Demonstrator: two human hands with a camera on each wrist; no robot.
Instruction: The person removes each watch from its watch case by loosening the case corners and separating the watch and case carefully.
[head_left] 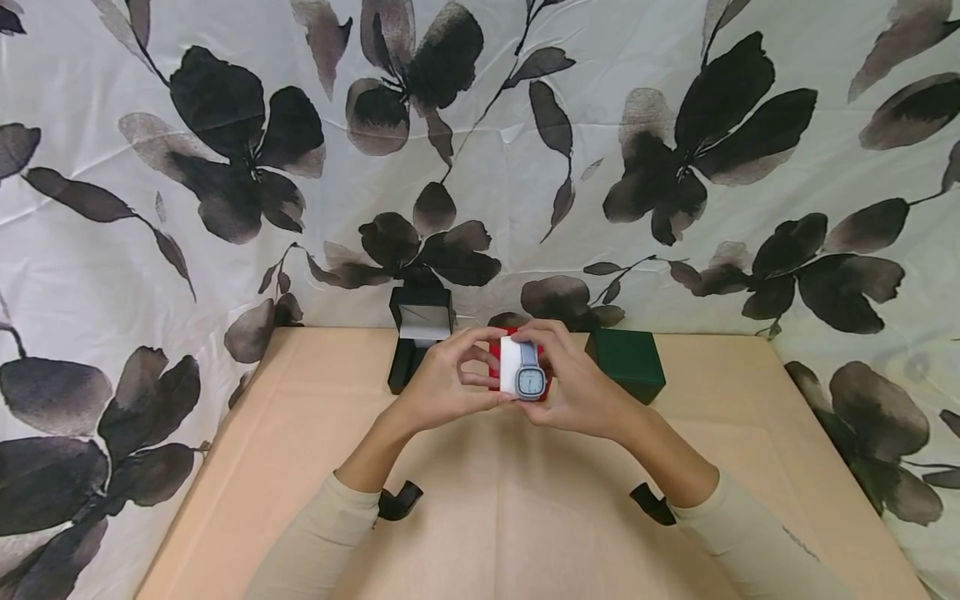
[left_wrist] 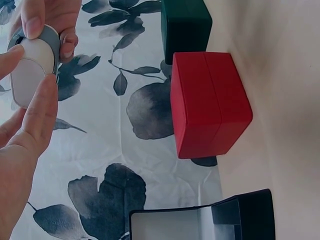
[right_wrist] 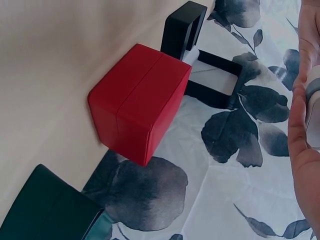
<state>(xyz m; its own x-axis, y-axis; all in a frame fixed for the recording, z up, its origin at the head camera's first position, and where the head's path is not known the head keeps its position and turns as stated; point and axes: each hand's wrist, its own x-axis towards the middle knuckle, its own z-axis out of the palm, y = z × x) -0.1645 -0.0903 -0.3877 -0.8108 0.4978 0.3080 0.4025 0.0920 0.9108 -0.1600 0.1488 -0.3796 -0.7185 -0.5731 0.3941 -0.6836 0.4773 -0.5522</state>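
Note:
Both hands hold a wristwatch (head_left: 531, 382) with a pale blue-grey strap and a squarish dial, up over the table in the head view. Its strap goes around a white watch cushion (head_left: 509, 365). My left hand (head_left: 448, 379) grips the cushion's left side, fingers above and thumb below. On the other side, my right hand (head_left: 581, 385) grips the watch and strap. The left wrist view shows the cushion's white end (left_wrist: 27, 82) between fingertips of both hands. At the right wrist view's edge, the watch is largely cut off.
Behind the hands stands a closed red box (left_wrist: 212, 105). Left of it is an open black box (right_wrist: 215, 75) with a pale lining; a green box (head_left: 627, 365) stands to the right. A floral cloth (head_left: 510, 167) hangs behind the beige table (head_left: 495, 517).

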